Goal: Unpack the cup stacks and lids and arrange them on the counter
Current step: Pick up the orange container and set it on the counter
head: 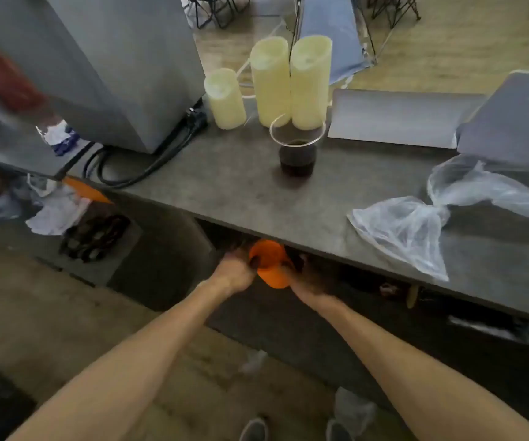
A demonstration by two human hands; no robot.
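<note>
Head view: both hands grip an orange bag just under the tabletop's (225, 192) near edge.

Left hand (234, 273) and right hand (304, 281) clamp the orange bag (269, 259) from either side. Three pale cup stacks (269, 82) stand far on the tabletop, behind a dark drink (297, 154); a clear bag (400, 227) lies right.

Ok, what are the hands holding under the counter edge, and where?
An orange object, blurred; left hand grips its left side, right hand its right. What it is cannot be told.
</note>
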